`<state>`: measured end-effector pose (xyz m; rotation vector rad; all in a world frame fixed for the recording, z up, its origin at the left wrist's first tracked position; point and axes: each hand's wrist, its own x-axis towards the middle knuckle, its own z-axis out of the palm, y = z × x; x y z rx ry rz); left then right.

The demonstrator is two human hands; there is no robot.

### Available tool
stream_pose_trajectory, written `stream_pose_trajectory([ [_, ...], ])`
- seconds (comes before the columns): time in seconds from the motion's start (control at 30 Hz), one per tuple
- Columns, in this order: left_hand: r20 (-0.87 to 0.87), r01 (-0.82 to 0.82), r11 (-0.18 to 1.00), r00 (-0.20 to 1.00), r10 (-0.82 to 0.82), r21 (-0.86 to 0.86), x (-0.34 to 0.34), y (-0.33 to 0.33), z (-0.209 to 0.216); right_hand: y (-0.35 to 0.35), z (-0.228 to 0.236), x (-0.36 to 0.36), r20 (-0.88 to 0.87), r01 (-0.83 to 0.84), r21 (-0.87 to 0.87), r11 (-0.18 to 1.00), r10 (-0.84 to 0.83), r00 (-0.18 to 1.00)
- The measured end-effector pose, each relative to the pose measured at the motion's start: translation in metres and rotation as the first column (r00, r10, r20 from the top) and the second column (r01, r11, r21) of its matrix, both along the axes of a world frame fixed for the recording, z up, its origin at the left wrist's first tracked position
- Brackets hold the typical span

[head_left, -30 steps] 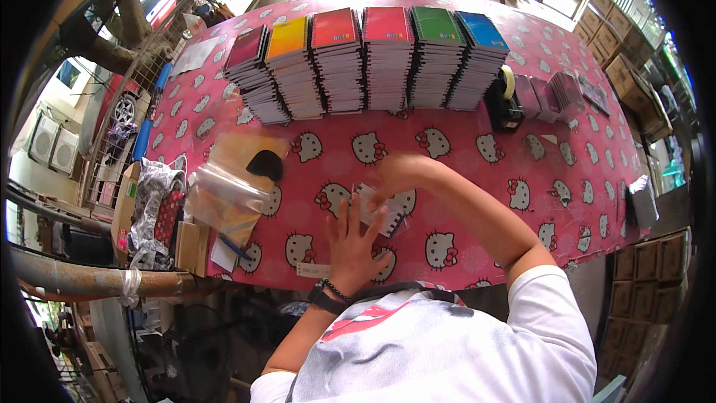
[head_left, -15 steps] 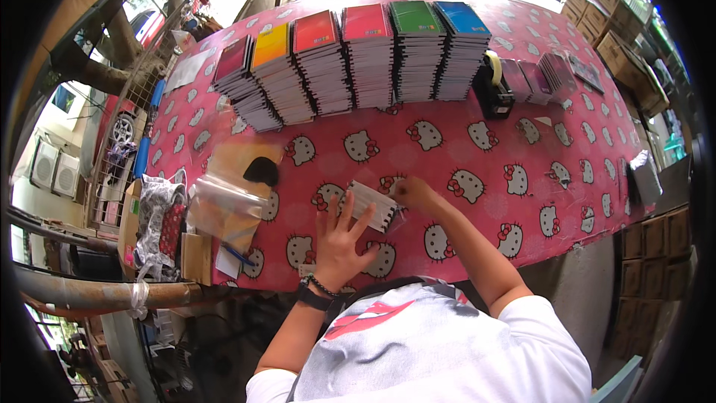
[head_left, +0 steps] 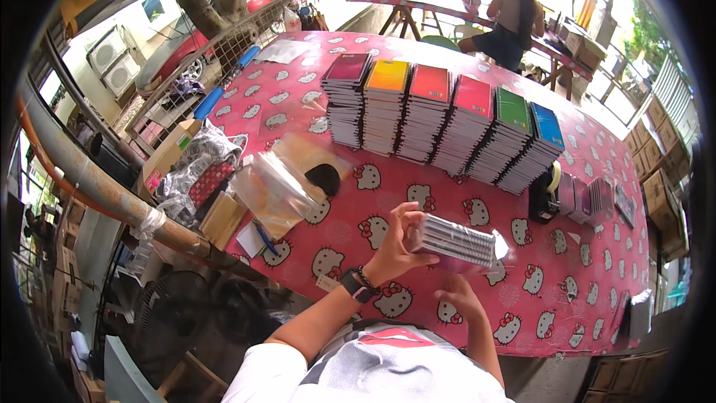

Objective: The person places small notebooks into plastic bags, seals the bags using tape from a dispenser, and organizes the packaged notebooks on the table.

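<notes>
A bundle of small spiral notebooks (head_left: 456, 242) in clear plastic wrap is raised over the pink table (head_left: 418, 300), its layered edges facing up. My left hand (head_left: 398, 251) grips the bundle's left end, thumb on the near side and fingers on the far side. Just below the bundle's near side, my right hand (head_left: 460, 296) is open, thumb and fingers apart, holding nothing. At the bundle's right end the plastic (head_left: 501, 245) catches the light. Beyond it stand several tall stacks of spiral notebooks (head_left: 431, 116) with purple, yellow, red, pink, green and blue covers.
A black tape dispenser (head_left: 545, 192) and wrapped purple notebook bundles (head_left: 579, 198) are at the right. On the left lie clear plastic sleeves (head_left: 280, 179), a black object (head_left: 323, 178) and a blue pen (head_left: 264, 237). A person (head_left: 512, 19) is at a far table.
My view has turned. The small bundle has risen off the tabletop into my left hand, which was spread beside it. My right hand has left the bundle's end and moved nearer my body.
</notes>
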<state>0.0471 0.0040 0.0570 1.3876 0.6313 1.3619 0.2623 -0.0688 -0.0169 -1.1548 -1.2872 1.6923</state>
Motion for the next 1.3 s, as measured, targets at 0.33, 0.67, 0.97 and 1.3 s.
stream_pose_trajectory([
  [0.33, -0.028, 0.096, 0.981, 0.994, -0.102, -0.167, -0.015, -0.001, 0.019, 0.047, 0.068, -0.041, -0.031, 0.307, 0.311, 0.899, -0.313, 0.949],
  [0.67, -0.598, -0.086, 0.917, 0.734, 0.322, 0.39, -0.015, 0.011, 0.086, 0.053, 0.157, -0.022, 0.556, 0.071, 0.649, 0.757, -0.536, 0.635],
  [0.97, -0.835, 0.276, 0.829, 0.426, 0.348, 0.487, -0.017, -0.012, 0.069, 0.032, 0.126, -0.006, 0.157, 0.409, 0.331, 0.85, -0.477, 0.865],
  [1.3, -0.899, 0.237, 0.884, 0.279, 0.336, 0.404, -0.001, -0.036, 0.045, 0.042, 0.046, -0.035, -0.054, 0.497, 0.044, 0.866, -0.495, 0.867],
])
